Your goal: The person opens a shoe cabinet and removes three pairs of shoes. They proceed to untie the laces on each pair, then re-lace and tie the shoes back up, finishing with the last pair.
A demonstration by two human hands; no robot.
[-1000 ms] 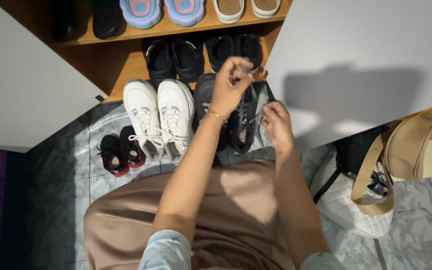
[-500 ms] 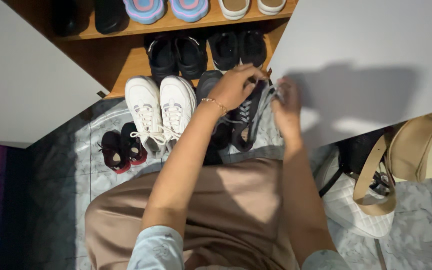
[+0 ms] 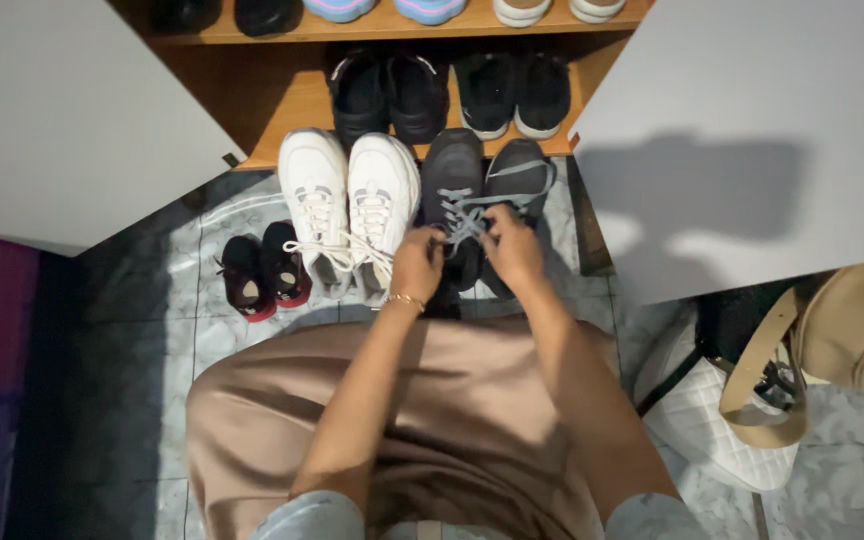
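Note:
A pair of dark grey sneakers (image 3: 452,165) with pale grey laces (image 3: 467,215) stands on the tiled floor in front of an open shoe cabinet. My left hand (image 3: 417,265), with a thin gold bracelet on its wrist, pinches the laces near the shoes' tongues. Opposite it, my right hand (image 3: 512,250) grips the other lace end, fingers closed, close to the left hand. A lace loop (image 3: 522,180) lies across the right sneaker. My lap in a tan skirt fills the lower middle of the view.
White sneakers (image 3: 347,195) stand left of the grey pair, small dark red shoes (image 3: 262,270) further left. Black shoes (image 3: 452,85) sit on the wooden shelf (image 3: 262,110). White cabinet doors (image 3: 752,130) hang open on both sides. A white quilted bag (image 3: 712,420) and a tan bag (image 3: 842,330) lie at the right.
Both hands have dropped from above the right sneaker down toward me and come together at the laces. The camera view has shifted, so the shoes sit higher and more to the right.

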